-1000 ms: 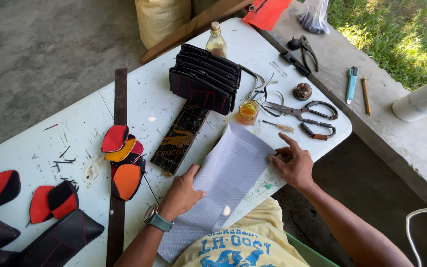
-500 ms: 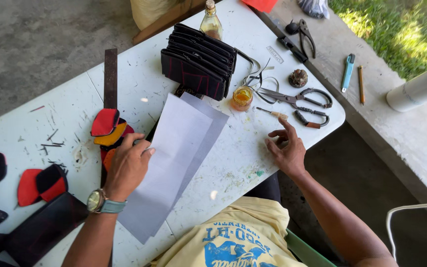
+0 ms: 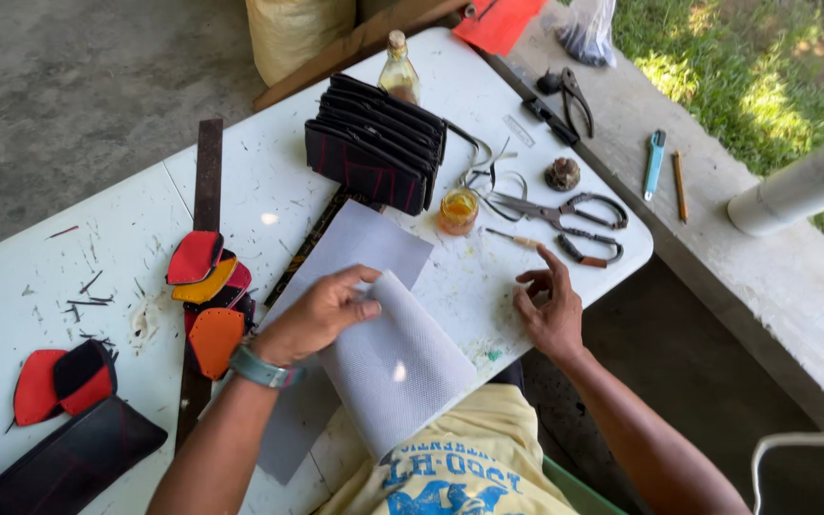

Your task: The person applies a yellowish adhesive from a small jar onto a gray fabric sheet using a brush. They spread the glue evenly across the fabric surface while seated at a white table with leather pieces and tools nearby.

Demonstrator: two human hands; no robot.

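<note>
Looking down from my head, my left hand [image 3: 321,310] lies on the pale grey mesh sheet [image 3: 374,353], fingers and thumb curled over the edge where the sheet bends up and rolls toward me, so I am gripping its fold. The sheet stretches under my palm: its flat far part reaches up the white table [image 3: 269,181] toward the stack of black wallets [image 3: 374,143], while the rolled near part hangs over the table edge just before my yellow shirt [image 3: 450,467]. On that wrist sits my teal watch [image 3: 261,367]. My right hand [image 3: 550,310] is to the right of the sheet and apart from it, holding nothing, fingers loosely spread and slightly bent, its fingertips on or just above the tabletop; I cannot tell which. Beyond its fingertips lie the scissors [image 3: 565,210] and a small wooden-handled awl [image 3: 517,238], and just left of those stands a little jar of amber liquid [image 3: 457,210]. Behind the wallets stands a glass bottle [image 3: 399,72]. Just left of my left hand rest red, orange and yellow leather pieces [image 3: 207,296], lying over a long dark strip [image 3: 204,191] that runs up the table. Further left are more red-and-black pieces [image 3: 59,381].
</note>
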